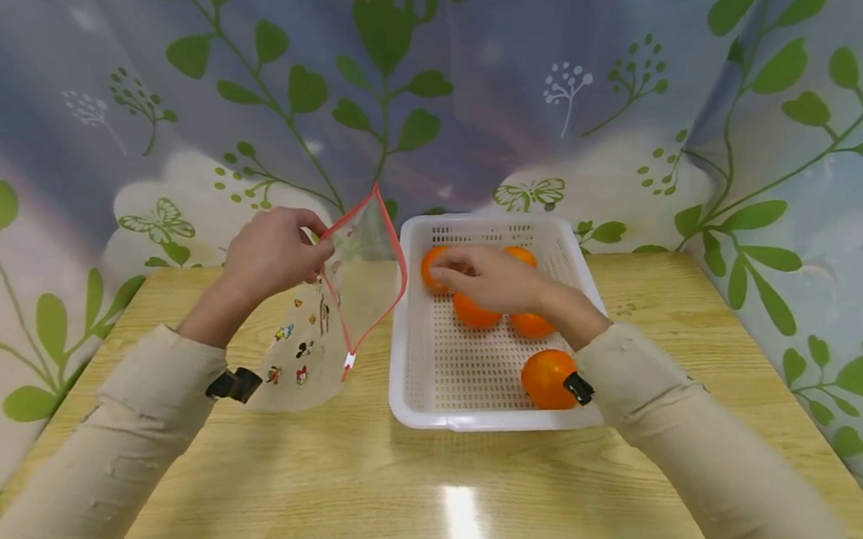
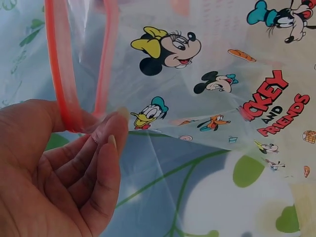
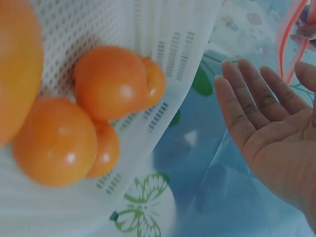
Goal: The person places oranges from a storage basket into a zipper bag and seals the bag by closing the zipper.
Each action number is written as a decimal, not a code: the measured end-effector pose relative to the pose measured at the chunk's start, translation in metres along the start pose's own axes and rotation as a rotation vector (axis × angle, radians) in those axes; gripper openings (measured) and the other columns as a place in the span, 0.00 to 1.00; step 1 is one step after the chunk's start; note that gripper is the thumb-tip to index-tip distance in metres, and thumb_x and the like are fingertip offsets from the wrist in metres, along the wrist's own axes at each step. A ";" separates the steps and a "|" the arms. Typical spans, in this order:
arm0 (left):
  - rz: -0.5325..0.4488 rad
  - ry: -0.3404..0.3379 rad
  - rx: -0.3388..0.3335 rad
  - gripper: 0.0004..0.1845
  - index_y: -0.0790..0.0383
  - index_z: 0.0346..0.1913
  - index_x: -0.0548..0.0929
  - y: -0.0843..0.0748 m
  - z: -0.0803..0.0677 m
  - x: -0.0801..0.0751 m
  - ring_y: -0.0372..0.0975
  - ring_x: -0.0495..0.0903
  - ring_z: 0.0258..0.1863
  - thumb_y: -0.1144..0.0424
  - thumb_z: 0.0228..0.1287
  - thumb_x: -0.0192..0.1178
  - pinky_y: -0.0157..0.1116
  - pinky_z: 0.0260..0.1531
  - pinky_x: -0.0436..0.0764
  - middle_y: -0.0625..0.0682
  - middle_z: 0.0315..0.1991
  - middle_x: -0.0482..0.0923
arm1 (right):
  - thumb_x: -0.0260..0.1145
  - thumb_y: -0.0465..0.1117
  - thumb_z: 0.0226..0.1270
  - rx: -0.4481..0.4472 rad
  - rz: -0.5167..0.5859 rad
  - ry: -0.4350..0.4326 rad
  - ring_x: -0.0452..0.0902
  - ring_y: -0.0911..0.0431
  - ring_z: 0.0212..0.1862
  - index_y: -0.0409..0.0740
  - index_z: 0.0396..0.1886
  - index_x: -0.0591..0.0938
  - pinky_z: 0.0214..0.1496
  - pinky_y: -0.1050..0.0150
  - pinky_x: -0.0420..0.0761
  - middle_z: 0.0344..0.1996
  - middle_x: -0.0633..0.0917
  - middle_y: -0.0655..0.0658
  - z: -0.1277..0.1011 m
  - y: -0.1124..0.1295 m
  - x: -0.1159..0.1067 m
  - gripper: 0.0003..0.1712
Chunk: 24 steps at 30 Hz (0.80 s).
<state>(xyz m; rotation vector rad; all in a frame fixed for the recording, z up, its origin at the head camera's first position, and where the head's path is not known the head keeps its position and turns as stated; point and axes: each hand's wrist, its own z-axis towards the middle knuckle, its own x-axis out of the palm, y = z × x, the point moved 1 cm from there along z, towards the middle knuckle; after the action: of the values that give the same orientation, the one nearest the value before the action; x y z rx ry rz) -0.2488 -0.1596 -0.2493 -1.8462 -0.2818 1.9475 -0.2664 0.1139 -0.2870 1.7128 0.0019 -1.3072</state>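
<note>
My left hand (image 1: 274,246) pinches the red zip edge of a clear zip bag (image 1: 305,352) printed with cartoon figures. In the left wrist view, thumb and fingers meet on the bag's red rim (image 2: 61,74); its mouth gapes. My right hand (image 1: 494,281) is over a white perforated plastic basket (image 1: 458,422), partly covering the oranges in it. The right wrist view shows that palm bare and its fingers (image 3: 247,89) loosely extended, apart from the oranges (image 3: 111,81). One orange (image 1: 550,380) lies near the basket's front right corner; several others sit together toward the back.
The basket and bag are on a light wooden table (image 1: 356,481). Behind and at both sides hangs a cloth (image 1: 472,122) printed with leaves and butterflies. Dark straps (image 1: 236,384) sit at both cuffs.
</note>
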 end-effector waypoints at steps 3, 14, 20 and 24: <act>-0.002 -0.013 -0.012 0.14 0.59 0.47 0.82 0.002 0.001 0.002 0.37 0.82 0.20 0.58 0.65 0.51 0.37 0.11 0.69 0.47 0.23 0.84 | 0.52 0.49 0.75 0.015 -0.055 0.003 0.74 0.53 0.54 0.44 0.58 0.77 0.57 0.55 0.72 0.53 0.79 0.47 -0.006 -0.004 -0.005 0.21; -0.016 -0.031 -0.026 0.14 0.58 0.47 0.82 0.006 0.002 0.005 0.37 0.82 0.19 0.58 0.65 0.52 0.37 0.10 0.68 0.47 0.23 0.84 | 0.54 0.45 0.74 0.041 -0.209 0.071 0.72 0.47 0.58 0.39 0.64 0.73 0.59 0.50 0.71 0.60 0.76 0.41 -0.025 -0.023 -0.018 0.23; 0.011 -0.064 -0.028 0.14 0.56 0.46 0.82 0.007 0.002 0.007 0.38 0.80 0.17 0.57 0.63 0.52 0.36 0.08 0.65 0.46 0.23 0.83 | 0.56 0.43 0.73 0.048 -0.309 0.131 0.73 0.46 0.58 0.39 0.62 0.74 0.59 0.49 0.71 0.58 0.77 0.40 -0.035 -0.032 -0.022 0.22; 0.013 -0.070 -0.027 0.14 0.56 0.46 0.82 0.006 0.003 0.009 0.38 0.80 0.16 0.57 0.62 0.52 0.36 0.08 0.64 0.47 0.23 0.83 | 0.57 0.42 0.72 0.068 -0.376 0.199 0.71 0.46 0.59 0.39 0.63 0.73 0.61 0.49 0.69 0.58 0.76 0.40 -0.044 -0.034 -0.022 0.23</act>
<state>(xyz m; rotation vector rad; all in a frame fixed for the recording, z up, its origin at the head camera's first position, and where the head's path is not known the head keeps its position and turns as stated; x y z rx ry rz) -0.2530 -0.1608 -0.2598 -1.8034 -0.3206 2.0294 -0.2605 0.1726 -0.2944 1.9591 0.4169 -1.4093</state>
